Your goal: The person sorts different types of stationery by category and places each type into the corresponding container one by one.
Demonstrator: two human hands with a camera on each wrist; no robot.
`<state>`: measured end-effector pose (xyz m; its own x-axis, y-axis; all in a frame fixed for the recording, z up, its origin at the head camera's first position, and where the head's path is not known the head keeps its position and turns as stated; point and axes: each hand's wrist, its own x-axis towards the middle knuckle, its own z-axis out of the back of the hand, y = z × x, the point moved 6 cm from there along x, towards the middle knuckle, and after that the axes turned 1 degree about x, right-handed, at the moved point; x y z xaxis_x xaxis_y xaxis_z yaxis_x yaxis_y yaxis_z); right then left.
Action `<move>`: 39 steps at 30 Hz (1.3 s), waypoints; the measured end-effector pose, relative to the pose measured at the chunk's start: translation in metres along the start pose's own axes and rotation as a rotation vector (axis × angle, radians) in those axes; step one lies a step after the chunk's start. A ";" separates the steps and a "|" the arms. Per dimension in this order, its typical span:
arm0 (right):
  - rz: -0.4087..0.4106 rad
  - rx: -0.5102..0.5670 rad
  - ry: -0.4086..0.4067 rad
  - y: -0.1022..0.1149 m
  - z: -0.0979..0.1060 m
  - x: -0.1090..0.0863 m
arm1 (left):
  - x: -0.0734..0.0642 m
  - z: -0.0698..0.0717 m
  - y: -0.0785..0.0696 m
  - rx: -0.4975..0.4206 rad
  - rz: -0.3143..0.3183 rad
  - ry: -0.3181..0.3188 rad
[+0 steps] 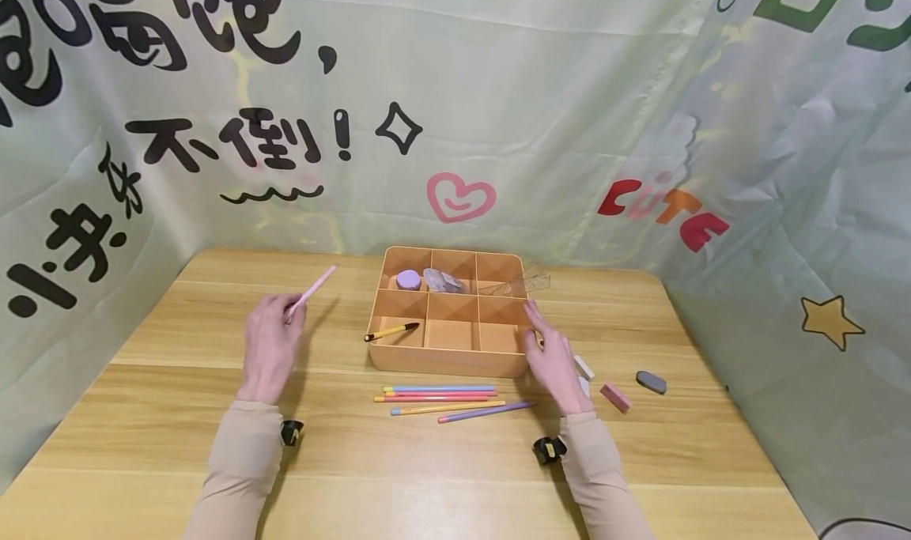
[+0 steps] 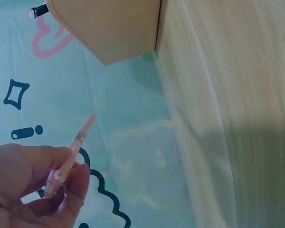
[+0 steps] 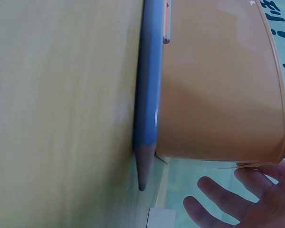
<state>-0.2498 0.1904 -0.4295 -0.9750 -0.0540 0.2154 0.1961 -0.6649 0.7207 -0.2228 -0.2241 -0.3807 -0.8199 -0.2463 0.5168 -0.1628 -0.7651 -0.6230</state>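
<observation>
My left hand (image 1: 273,342) is raised over the left part of the table. It pinches a slim pink pen (image 1: 311,292) between thumb and fingers, the pen's free end slanting up and away; in the left wrist view the pen (image 2: 69,164) has a small pattern. My right hand (image 1: 551,362) is at the right end of a tan six-compartment organizer box (image 1: 448,360), fingertips against its side, fingers fairly straight and spread in the right wrist view. A yellow-and-black pen-like stick (image 1: 391,332) leans in the front left compartment.
Several coloured pencils (image 1: 441,398) lie before the box. Right of my right hand are a pink eraser (image 1: 615,398), a grey one (image 1: 651,382) and a white block (image 1: 584,367). Back compartments hold a purple-lidded item (image 1: 409,280) and a plastic-wrapped piece (image 1: 444,281); a clear ruler (image 1: 537,281) sticks out.
</observation>
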 end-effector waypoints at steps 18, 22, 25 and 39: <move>-0.001 -0.010 0.002 0.002 0.000 0.000 | 0.002 0.005 -0.024 -0.102 -0.126 -0.100; -0.002 -0.006 0.000 0.002 0.001 0.000 | 0.000 0.004 -0.036 -0.115 -0.155 -0.055; -0.003 -0.004 0.001 0.003 0.001 0.000 | -0.002 0.004 -0.045 -0.116 -0.181 -0.023; 0.008 -0.018 -0.009 0.004 0.001 0.000 | -0.012 0.002 -0.075 -0.142 -0.248 0.086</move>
<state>-0.2488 0.1885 -0.4263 -0.9724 -0.0530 0.2273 0.2022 -0.6781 0.7066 -0.1996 -0.1649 -0.3397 -0.7879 -0.0062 0.6157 -0.4342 -0.7034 -0.5628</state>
